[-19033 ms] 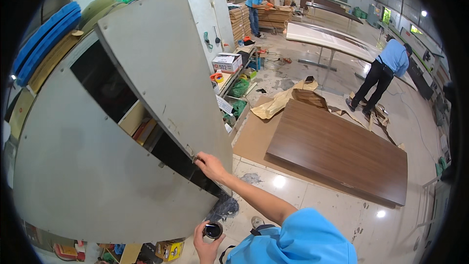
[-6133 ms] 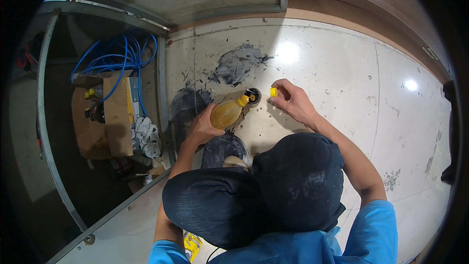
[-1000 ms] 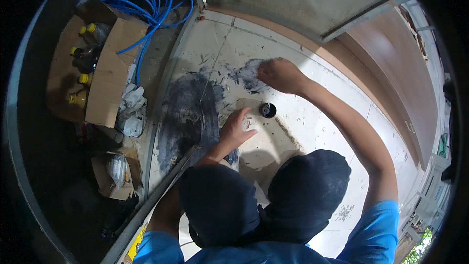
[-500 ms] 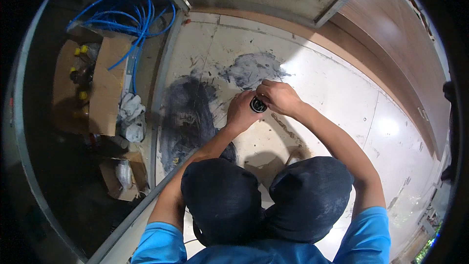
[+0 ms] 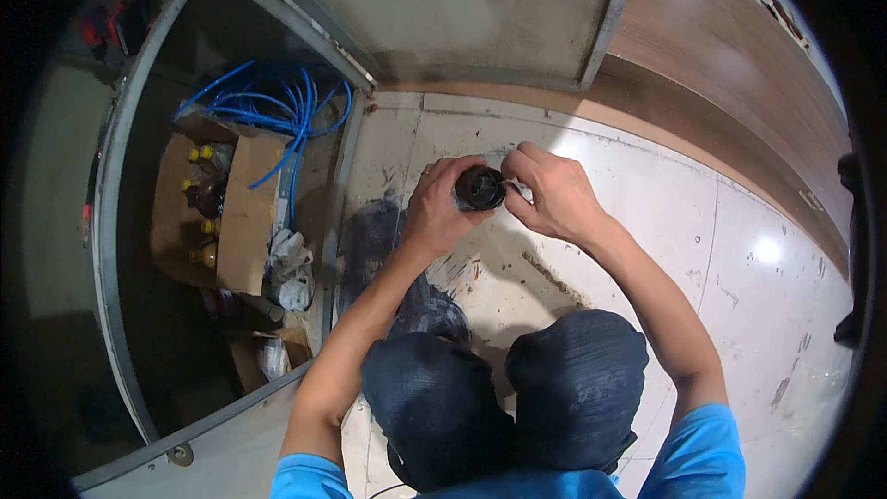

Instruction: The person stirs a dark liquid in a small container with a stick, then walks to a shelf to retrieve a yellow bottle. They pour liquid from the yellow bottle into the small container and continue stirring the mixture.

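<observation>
The person wears a bright blue short-sleeved shirt (image 5: 702,448) and dark, faded denim trousers (image 5: 517,397); both forearms are bare, and neither hand (image 5: 439,212) wears a glove.

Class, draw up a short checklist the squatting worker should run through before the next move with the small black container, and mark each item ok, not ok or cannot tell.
1. Left hand grips the black container firmly: ok.
2. Right hand has its fingertips at the container's top: ok.
3. Container closed tight: cannot tell, the fingers hide its top.
4. Container held above the floor, away from both knees: ok.
5. Floor under the hands clean: not ok, dark smears lie beside them.
6. Cardboard box of bottles and blue hoses lie apart from the hands: ok.
</observation>
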Action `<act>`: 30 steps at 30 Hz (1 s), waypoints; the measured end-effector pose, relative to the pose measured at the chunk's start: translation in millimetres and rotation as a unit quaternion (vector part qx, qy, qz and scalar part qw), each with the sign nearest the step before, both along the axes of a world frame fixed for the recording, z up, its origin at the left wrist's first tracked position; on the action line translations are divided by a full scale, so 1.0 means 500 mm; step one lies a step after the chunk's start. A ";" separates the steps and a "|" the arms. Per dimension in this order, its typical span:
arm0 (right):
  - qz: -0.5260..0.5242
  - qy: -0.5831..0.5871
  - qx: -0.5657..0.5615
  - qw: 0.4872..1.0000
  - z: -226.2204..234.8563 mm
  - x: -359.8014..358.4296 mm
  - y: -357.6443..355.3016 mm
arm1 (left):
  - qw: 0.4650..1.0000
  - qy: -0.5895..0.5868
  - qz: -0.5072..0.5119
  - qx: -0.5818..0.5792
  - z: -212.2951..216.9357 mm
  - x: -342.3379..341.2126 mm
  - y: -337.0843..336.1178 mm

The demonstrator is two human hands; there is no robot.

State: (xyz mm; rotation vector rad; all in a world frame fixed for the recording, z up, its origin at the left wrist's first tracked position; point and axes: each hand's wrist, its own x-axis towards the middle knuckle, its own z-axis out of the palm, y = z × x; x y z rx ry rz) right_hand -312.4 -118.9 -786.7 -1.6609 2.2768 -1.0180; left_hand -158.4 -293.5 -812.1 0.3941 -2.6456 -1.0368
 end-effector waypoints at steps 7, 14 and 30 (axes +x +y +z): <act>-0.044 -0.045 -0.150 0.987 0.056 0.000 0.070 | 0.996 -0.021 -0.084 0.003 0.111 -0.059 0.034; -0.121 -0.089 -0.146 0.978 0.062 0.032 0.184 | 0.978 -0.064 -0.194 0.038 0.137 -0.105 0.103; -0.198 -0.056 -0.042 0.978 0.019 0.086 0.293 | 0.960 -0.108 -0.242 0.089 0.086 -0.120 0.184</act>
